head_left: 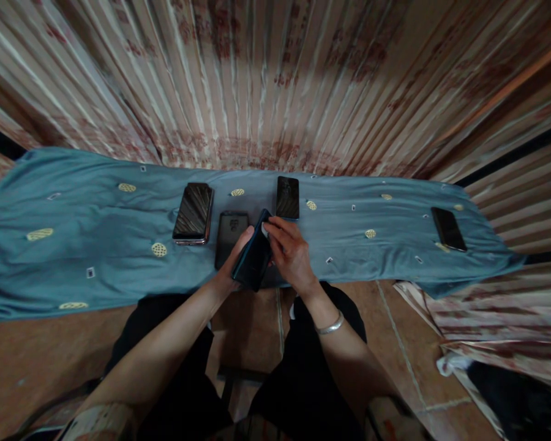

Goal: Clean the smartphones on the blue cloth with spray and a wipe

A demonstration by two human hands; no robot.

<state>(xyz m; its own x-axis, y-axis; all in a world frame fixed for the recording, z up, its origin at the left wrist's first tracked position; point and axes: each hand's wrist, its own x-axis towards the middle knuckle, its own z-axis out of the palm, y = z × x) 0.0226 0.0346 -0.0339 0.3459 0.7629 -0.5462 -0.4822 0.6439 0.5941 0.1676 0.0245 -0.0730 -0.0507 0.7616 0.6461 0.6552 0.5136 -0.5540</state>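
A: Striped curtain (275,73) hangs behind, and a blue cloth (96,245) runs across in front of us, over a tiled floor (395,343).

B: Start with what we hold. A dark phone (252,257), tilted on edge, sits over the near edge of the cloth, about the middle.

A: Our left hand (234,257) wraps it from below and behind, fingers closed round its side. Our right hand (289,248) pinches its top corner, thumb and fingertips pressed on it. Both hands grasping the same phone.

B: There's a silver bracelet (329,324) on our right wrist.

A: Outward now. A phone case (231,236) lies flat just behind the held phone, camera cut-out up, partly hidden by it.

B: To its left is a bigger phone (193,212), screen up, just beside the case. Behind our right hand there's a smaller phone (287,197), flat.

A: Far right, well apart, is another phone (448,228), near the cloth's end.

B: The cloth carries small yellow patches and tiny white squares. Our dark trousers (298,380) show below.
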